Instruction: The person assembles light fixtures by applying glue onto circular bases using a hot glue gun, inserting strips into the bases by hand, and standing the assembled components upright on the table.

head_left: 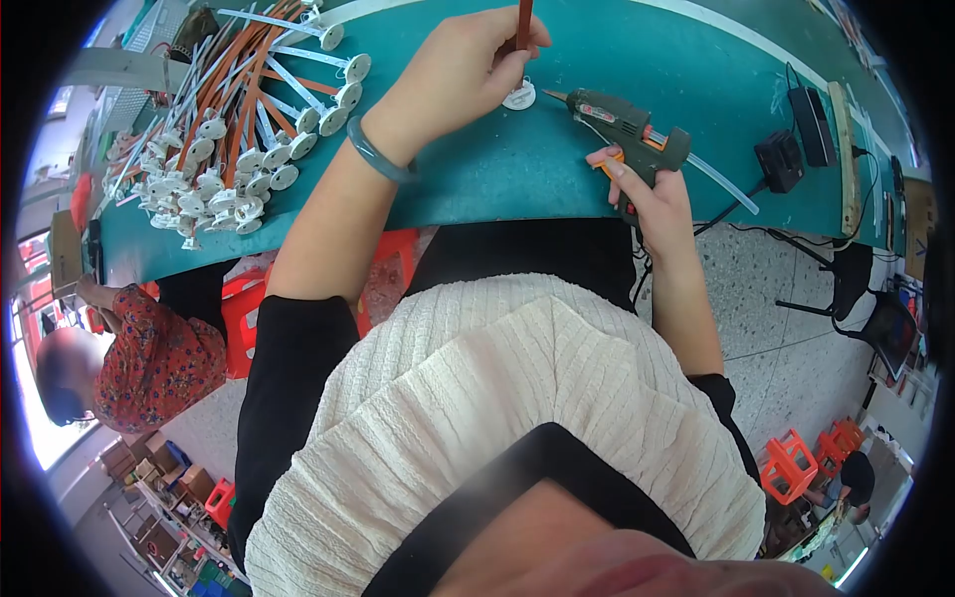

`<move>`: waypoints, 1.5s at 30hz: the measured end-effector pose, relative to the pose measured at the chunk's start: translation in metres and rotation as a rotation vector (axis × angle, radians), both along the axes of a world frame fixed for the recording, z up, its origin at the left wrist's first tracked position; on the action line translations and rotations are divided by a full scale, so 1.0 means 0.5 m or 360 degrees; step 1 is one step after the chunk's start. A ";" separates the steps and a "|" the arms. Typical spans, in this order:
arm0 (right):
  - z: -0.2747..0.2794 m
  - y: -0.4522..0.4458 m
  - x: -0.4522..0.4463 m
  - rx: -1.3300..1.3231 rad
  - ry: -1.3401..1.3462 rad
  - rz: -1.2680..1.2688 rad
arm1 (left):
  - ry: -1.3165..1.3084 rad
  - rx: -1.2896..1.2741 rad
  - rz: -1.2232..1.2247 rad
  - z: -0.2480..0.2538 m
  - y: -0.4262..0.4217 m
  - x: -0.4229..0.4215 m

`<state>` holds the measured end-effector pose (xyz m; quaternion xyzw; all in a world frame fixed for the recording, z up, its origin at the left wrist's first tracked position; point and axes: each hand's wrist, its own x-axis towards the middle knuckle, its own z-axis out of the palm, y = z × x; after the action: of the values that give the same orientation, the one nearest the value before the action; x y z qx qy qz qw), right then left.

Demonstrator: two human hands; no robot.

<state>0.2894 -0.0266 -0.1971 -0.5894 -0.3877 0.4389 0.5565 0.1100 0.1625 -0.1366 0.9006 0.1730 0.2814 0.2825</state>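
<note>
One brown stick (pixel 524 25) is pinched in my left hand (pixel 473 65) at a white disc (pixel 518 98) — my right hand (pixel 652 194) grips the glue gun (pixel 622 119), nozzle near the disc.

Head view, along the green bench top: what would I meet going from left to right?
Pile of sticks with white discs → single white disc → glue gun → black plug box → wooden strip.
</note>
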 end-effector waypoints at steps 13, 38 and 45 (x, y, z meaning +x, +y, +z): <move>0.000 0.031 -0.027 -0.0144 -0.0315 0.0037 | 0.0000 0.0156 0.0070 -0.017 0.000 -0.001; -0.001 0.030 -0.027 -0.0179 -0.0410 0.0020 | 0.0000 0.0042 0.0085 -0.016 0.009 -0.003; -0.006 0.023 -0.036 -0.0024 -0.0512 -0.0004 | 0.0008 -0.0004 0.0104 -0.018 0.008 -0.004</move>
<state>0.2715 -0.0150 -0.2000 -0.6567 -0.4679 0.3409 0.4834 0.1079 0.1664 -0.1457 0.8949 0.2033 0.2880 0.2739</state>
